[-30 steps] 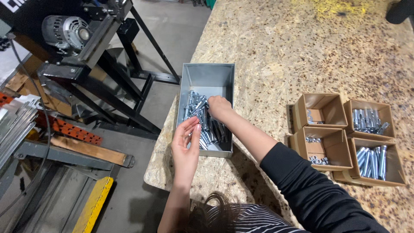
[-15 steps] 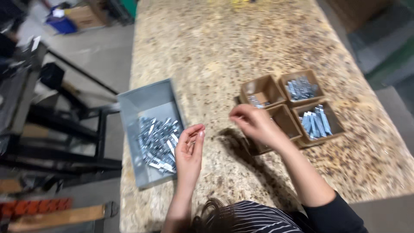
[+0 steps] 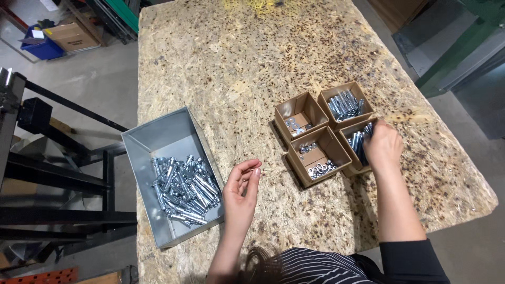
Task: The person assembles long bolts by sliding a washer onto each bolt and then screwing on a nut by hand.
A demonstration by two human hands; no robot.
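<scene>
A grey metal bin [image 3: 158, 138] at the table's left edge holds a heap of silver anchor bolts [image 3: 181, 189]. My left hand [image 3: 240, 193] hovers just right of the bin with its thumb and fingers pinched together; something small may be between them, too small to make out. My right hand [image 3: 383, 145] reaches into the near right cardboard box [image 3: 348, 139], over the silver sleeves inside; its fingers are hidden from me. Three more small cardboard boxes sit beside it: one with sleeves [image 3: 345, 104], one with washers [image 3: 297, 124], one with nuts [image 3: 317, 163].
The table is a chipboard sheet [image 3: 236, 63]. A black metal frame [image 3: 47, 173] stands on the floor to the left. A blue bin [image 3: 39, 47] and a cardboard carton [image 3: 71, 36] rest on the floor at the far left. Green metal shows at the top right.
My right hand has gone from the grey bin across to the near right cardboard box. My left hand stayed beside the bin. My head turned right, bringing the boxes to the middle.
</scene>
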